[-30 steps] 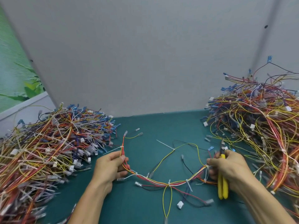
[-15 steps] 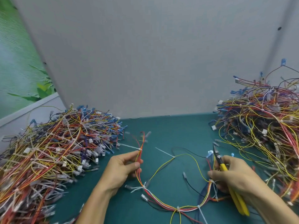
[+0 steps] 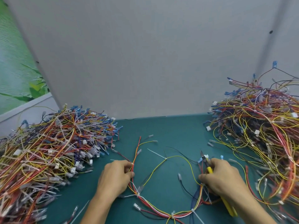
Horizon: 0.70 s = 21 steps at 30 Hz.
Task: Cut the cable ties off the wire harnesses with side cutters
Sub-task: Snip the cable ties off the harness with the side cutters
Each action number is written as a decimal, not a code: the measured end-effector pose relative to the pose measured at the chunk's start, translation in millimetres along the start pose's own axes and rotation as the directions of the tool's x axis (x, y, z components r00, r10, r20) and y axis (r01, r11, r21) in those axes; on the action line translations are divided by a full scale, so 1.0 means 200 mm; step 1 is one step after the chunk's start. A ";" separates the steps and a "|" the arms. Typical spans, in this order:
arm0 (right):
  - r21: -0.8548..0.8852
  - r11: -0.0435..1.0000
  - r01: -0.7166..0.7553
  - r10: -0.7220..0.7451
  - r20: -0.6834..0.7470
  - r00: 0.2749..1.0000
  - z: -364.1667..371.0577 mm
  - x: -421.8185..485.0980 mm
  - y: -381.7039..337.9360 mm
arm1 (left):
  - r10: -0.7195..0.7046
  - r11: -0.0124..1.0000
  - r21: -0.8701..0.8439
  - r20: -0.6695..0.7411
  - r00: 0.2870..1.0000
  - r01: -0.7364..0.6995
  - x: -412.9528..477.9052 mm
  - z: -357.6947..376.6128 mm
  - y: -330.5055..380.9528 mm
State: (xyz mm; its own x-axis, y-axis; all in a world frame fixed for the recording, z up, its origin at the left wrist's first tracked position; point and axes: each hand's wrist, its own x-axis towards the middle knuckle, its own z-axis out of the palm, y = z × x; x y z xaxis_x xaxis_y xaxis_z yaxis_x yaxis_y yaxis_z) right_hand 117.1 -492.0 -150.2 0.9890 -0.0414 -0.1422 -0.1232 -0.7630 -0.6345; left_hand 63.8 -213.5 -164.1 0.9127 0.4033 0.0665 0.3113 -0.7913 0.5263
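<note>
item: wire harness in work, looped on the near middle of the green table, between the hands.
left hand: pinches the harness's left branch.
right hand: grips the yellow-handled side cutters, tip pointing far, and touches the right branch.
white cable ties: several on the loop, so cutting looks unfinished.
left pile, right pile: large; which is done, cannot tell.
writing: none legible.

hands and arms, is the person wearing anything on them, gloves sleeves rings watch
Nothing worn shows. The left hand and right hand are ungloved, with no rings in view; both forearms are uncovered down to the frame's edge, no sleeve, watch or band.
</note>
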 end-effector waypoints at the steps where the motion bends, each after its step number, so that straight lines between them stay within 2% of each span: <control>1: -0.045 0.999 0.013 -0.013 -0.008 1.000 0.01 0.00 0.00 | 0.023 0.999 0.032 -0.033 0.999 -0.022 0.00 0.01 0.00; 3: -0.096 0.995 0.042 -0.042 -0.004 0.999 0.02 0.00 -0.01 | 0.103 0.990 0.108 -0.132 0.986 -0.089 0.00 0.01 0.02; 5: -0.083 0.995 0.061 -0.060 0.006 0.998 0.01 0.00 0.00 | 0.206 0.979 0.052 -0.193 0.959 -0.199 -0.02 0.02 0.05; 6: -0.069 0.995 0.067 -0.067 0.004 0.998 0.01 0.00 0.00 | 0.252 0.967 -0.003 -0.184 0.950 -0.256 -0.02 0.02 0.06; 8: -0.052 0.996 0.078 -0.079 -0.015 0.997 -0.01 0.00 0.00 | 0.286 0.958 -0.005 -0.054 0.957 -0.287 -0.03 0.04 0.09; 10: -0.042 0.996 0.082 -0.083 -0.039 0.996 -0.03 0.00 0.01 | 0.277 0.941 0.168 0.109 0.955 -0.292 -0.04 0.07 0.12; 12: -0.063 0.995 0.072 -0.074 -0.023 0.997 -0.04 0.00 0.02 | 0.265 0.915 0.267 0.166 0.950 -0.302 -0.03 0.10 0.15; 17: -0.174 0.983 0.051 -0.041 0.057 0.998 -0.01 0.00 0.01 | 0.377 0.846 0.336 0.172 0.910 -0.414 0.01 0.12 0.21; 21: -0.171 0.985 0.031 -0.018 0.080 0.997 -0.03 0.00 0.02 | 0.513 0.772 0.412 0.046 0.857 -0.484 0.14 0.06 0.32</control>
State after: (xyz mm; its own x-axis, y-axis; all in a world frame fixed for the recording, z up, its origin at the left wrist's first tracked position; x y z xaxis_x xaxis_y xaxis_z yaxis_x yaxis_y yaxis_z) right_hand 116.5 -498.3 -147.8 0.9813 0.0240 -0.1911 -0.0762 -0.8628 -0.4997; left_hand 111.1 -257.8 -138.8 0.9542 -0.0812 0.2879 -0.0922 -0.9954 0.0247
